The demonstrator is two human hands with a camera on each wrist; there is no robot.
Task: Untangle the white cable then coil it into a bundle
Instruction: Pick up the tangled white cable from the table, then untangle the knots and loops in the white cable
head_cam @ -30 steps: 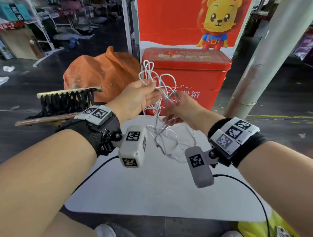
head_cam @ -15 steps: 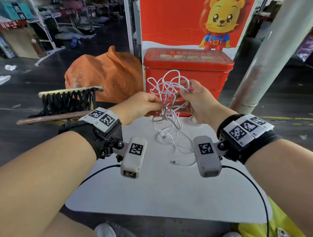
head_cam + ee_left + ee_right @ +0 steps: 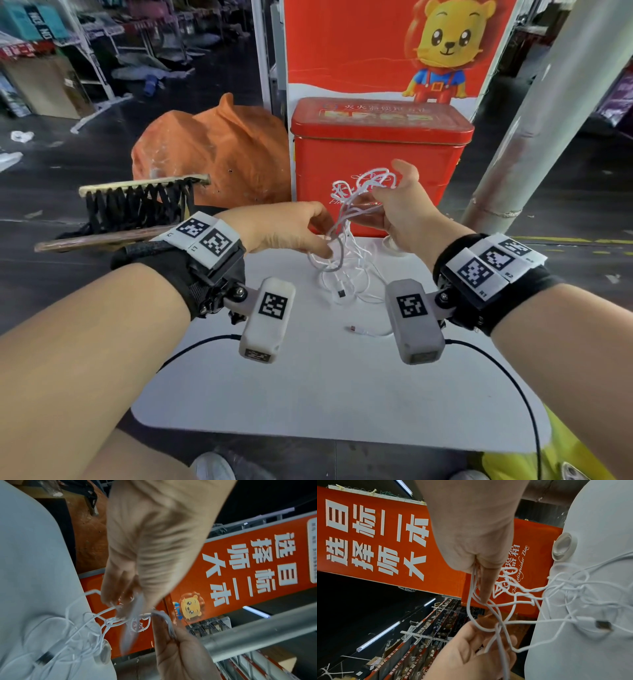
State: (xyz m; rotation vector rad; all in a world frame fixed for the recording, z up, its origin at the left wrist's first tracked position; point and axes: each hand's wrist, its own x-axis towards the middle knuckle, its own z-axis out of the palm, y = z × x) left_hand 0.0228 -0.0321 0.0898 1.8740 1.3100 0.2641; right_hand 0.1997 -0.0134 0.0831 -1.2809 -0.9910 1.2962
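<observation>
- Since the earlier frame, both hands sit lower and the tangle droops onto the white table (image 3: 342, 394).
- Left hand (image 3: 287, 226) pinches a low loop of the white cable (image 3: 346, 240).
- Right hand (image 3: 400, 209) grips the knotted top, higher; strands run down leftward between them.

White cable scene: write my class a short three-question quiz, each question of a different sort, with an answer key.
1. True or false: the white cable is already wound into a neat bundle.
2. Multiple choice: where does the cable's USB plug lie? A) on the white table; B) on top of the red box; C) inside the left hand.
3. Short answer: which hand holds the upper loops of the tangle?

Key
1. False: it is a loose tangle, partly lifted and partly trailing on the table.
2. A.
3. The right hand; the left hand pinches strands lower down.
</observation>
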